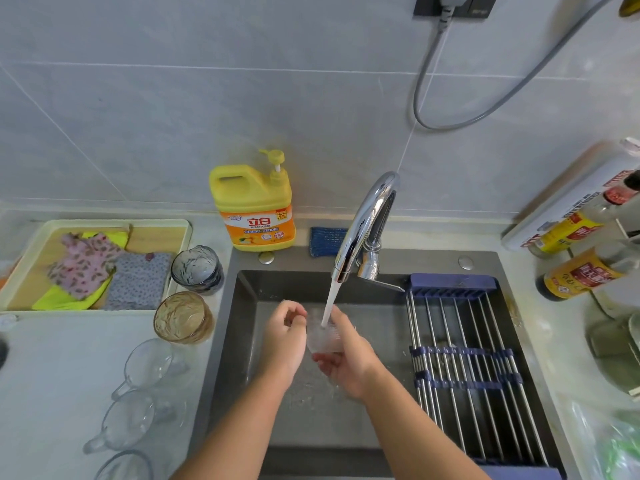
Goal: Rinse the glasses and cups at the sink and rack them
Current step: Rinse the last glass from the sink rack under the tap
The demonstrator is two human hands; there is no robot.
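Observation:
Over the dark sink (249,341) my right hand (349,362) grips a small clear glass (323,337) upright under the running stream from the chrome faucet (363,230). My left hand (285,336) hovers just left of the glass, fingers curled and holding nothing. On the counter to the left stand a blue-tinted glass (197,268) and an amber glass (183,317). Below them sit clear handled cups (149,365) (128,424), and another clear cup (126,467) at the bottom edge. A steel roll-up rack (464,358) with blue bars spans the sink's right side and holds nothing.
A yellow dish-soap bottle (254,206) and a blue sponge (325,240) sit behind the sink. A tray (20,268) with cloths lies at far left. Sauce bottles (585,271) and a glass lid (616,355) crowd the right counter. A grey cable (420,98) hangs on the wall.

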